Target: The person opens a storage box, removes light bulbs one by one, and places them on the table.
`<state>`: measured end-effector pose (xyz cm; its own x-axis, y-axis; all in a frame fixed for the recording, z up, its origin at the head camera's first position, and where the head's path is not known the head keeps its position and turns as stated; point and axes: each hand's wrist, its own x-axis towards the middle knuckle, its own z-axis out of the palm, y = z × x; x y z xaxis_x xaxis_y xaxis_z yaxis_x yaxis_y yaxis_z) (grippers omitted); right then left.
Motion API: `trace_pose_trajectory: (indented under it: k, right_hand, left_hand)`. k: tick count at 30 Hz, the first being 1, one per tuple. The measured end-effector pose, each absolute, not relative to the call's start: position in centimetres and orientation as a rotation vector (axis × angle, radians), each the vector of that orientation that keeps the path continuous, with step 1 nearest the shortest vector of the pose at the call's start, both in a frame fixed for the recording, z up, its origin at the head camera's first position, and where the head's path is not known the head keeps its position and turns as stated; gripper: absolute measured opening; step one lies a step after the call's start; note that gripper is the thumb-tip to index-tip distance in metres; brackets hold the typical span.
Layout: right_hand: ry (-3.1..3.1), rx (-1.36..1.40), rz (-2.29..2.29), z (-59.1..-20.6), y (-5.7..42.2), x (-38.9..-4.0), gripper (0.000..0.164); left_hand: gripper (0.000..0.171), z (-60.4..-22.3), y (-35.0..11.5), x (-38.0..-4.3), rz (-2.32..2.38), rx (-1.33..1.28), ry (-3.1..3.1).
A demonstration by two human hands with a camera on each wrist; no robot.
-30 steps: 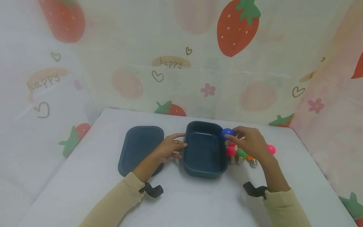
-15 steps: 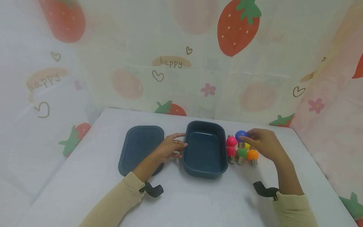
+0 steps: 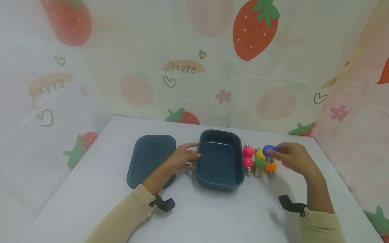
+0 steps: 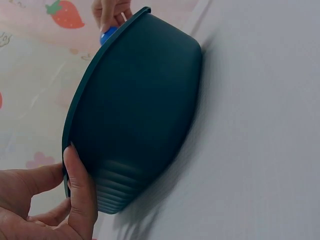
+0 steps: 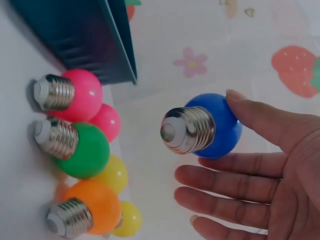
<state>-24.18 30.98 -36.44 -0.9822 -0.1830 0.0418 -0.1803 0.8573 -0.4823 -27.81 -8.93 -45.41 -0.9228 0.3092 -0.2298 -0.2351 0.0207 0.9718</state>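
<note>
My right hand (image 3: 296,157) pinches a blue light bulb (image 5: 220,127) by its round globe, thumb on one side and a finger on the other. The metal screw base (image 5: 192,131) points down, above the orange bulb (image 3: 271,166). My left hand (image 3: 182,157) rests with its fingers against the left side of a dark teal bin (image 3: 220,186). In the left wrist view one finger (image 4: 82,200) lies on the bin's outer wall and others touch the rim. Nothing lies inside the bin in the head view.
Right of the bin stand pink bulbs (image 3: 248,151), a green bulb (image 3: 259,164) and yellow bulbs (image 5: 131,219) in a close group. Another pink bulb (image 3: 285,164) is partly hidden beneath my right hand. A flat teal lid (image 3: 149,158) lies left of the bin.
My right hand has carried the blue bulb rightward, from beside the bin's right rim to above the orange bulb. My left hand and the bin have stayed put.
</note>
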Motion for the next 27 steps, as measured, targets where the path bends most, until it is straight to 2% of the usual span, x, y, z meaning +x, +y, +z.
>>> trace_pose_trajectory:
  k: [27]
  right_hand:
    - [2.860, -0.188, -0.746, -36.7, 34.8, -23.6, 0.057]
  left_hand:
    - [0.061, -45.6, -9.0, -27.9, 1.949, 0.082, 1.938]
